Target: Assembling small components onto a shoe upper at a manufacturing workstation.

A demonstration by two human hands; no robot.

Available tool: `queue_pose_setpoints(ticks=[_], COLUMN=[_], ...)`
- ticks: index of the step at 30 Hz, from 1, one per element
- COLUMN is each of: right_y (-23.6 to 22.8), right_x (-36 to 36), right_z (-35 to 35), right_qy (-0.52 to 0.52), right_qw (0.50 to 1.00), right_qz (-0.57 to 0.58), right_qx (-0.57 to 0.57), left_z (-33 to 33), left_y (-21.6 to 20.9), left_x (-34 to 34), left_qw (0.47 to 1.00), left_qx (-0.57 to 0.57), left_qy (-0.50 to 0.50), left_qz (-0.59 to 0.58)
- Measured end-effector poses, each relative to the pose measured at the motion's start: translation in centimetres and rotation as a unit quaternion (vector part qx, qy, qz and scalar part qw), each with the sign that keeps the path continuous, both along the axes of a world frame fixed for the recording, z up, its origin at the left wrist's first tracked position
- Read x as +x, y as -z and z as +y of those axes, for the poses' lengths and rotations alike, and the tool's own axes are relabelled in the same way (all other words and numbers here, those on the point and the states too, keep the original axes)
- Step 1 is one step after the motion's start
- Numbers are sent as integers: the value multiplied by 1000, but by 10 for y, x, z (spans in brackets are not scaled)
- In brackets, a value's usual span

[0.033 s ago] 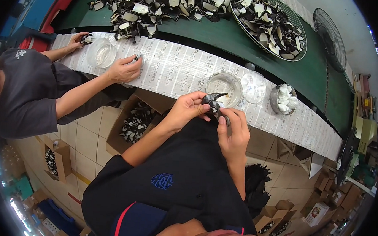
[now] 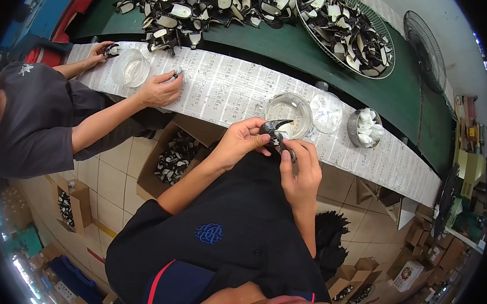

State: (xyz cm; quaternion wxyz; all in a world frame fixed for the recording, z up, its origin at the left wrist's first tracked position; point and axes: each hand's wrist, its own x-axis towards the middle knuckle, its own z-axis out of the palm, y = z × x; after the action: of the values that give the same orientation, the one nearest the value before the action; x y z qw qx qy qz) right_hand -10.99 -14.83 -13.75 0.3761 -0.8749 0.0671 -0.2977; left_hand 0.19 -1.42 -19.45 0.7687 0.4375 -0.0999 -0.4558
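Note:
A glossy black shoe heel (image 2: 274, 128) with a pale inner face is held in front of my chest, over the near edge of the bench. My left hand (image 2: 243, 142) is closed round its left side, thumb and fingers pinching it. From the other side, my right hand (image 2: 301, 172) grips its lower right part with bent fingers. Whether a small cloth or tool is also between the right fingers, I cannot tell. Just beyond my hands stands a clear round tub (image 2: 289, 102), its clear lid (image 2: 327, 112) lying beside it.
A metal bowl of white wads (image 2: 366, 128) stands to the right. Heaped shoe heels (image 2: 207, 10) and a wire basket (image 2: 392, 65) of them lie on the green conveyor (image 2: 261, 44). At left, a co-worker's hands (image 2: 161, 89) work near another clear tub (image 2: 131, 68). A carton (image 2: 148, 174) holds more heels below.

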Motion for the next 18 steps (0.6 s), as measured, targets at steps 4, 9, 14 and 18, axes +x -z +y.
queue_pose_setpoints(ticks=[4,9,14,18], right_y=[-2,-10,-9,-5], right_x=[-2,-6,-7,-5], right_z=[1,2,-4,-5], right_qy=[5,7,27,36], right_qw=[999,994,991,990], right_qz=[-2,-3,1,14], right_qx=[-47,-106,-132,-138], left_z=[0,-1,-1,0], left_y=[2,5,4,4], left_x=[0,1,1,1], left_qw=[1000,1000,1000,1000], left_qx=[10,18,24,24], left_qy=[-1,-9,-5,-3], left_qz=[-7,-6,-6,-10])
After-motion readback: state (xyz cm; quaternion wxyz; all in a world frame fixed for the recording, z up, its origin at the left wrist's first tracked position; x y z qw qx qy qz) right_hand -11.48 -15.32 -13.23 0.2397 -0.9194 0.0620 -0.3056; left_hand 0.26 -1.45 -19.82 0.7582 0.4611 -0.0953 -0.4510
